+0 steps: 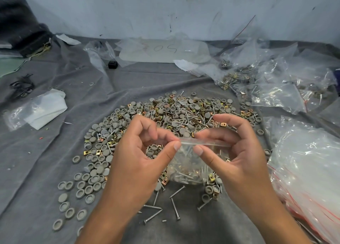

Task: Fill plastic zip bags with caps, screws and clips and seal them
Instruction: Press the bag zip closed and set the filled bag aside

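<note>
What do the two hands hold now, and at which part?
Both the left hand and the right hand pinch one filled zip bag at its top zip strip.

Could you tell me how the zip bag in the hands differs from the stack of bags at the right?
The held bag is filled with screws, caps and clips; the stack looks empty. The held bag hangs upright, pinched at its top strip by the left hand and right hand; the stack lies flat on the cloth, untouched. Both are clear plastic.
</note>
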Demonstrator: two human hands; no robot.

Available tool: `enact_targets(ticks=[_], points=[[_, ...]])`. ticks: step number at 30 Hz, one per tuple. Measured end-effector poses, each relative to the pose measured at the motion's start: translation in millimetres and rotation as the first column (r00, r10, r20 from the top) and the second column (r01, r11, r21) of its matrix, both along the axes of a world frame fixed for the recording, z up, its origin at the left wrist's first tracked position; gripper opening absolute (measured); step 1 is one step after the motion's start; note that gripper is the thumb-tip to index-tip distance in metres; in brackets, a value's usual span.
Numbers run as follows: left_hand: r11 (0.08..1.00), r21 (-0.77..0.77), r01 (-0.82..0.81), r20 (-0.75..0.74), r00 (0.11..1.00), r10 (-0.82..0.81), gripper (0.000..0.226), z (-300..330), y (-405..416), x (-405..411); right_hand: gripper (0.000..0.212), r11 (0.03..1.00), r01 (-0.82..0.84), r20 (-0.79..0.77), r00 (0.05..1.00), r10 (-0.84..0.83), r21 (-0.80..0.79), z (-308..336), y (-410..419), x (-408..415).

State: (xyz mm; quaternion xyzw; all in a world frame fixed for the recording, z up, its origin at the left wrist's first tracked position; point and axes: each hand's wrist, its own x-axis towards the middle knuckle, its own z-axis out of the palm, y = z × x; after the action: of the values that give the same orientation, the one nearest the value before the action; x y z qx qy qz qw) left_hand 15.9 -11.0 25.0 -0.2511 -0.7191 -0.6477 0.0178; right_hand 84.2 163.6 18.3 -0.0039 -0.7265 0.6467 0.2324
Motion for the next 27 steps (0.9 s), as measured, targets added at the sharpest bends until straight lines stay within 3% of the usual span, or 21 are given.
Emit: enact_targets(ticks=[8,17,24,27], points=[[0.998,0.023,0.059,0.004,0.998,-0.059,0.034,3.3,2.4,4.0,0.045,1.000,0.017,-0.047,0.999,-0.016,0.022,0.7,-2.7,2.0],[1.000,0.004,0.013,-0.042,0.999,-0.012,0.036,-1.3,0.9,1.7,0.044,0.990,0.011,-0.009,1.000,-0.010,0.143,0.1,7.8,0.9],[0.989,0.149,-0.002,0.098,0.995,-0.012,0.037,-0.4,-4.3,-7.5,0.042,0.998,0.009,0.015,1.000,-0.008,-0.066,2.4,25.4,-2.4],[0.993,0.112,-0.033,0.088,0.996,0.023,0.043,-0.2,-7.5,-8.9,0.044,0.994,-0.005,0.000,1.000,0.005,-0.107,0.9,26.2,-3.7]])
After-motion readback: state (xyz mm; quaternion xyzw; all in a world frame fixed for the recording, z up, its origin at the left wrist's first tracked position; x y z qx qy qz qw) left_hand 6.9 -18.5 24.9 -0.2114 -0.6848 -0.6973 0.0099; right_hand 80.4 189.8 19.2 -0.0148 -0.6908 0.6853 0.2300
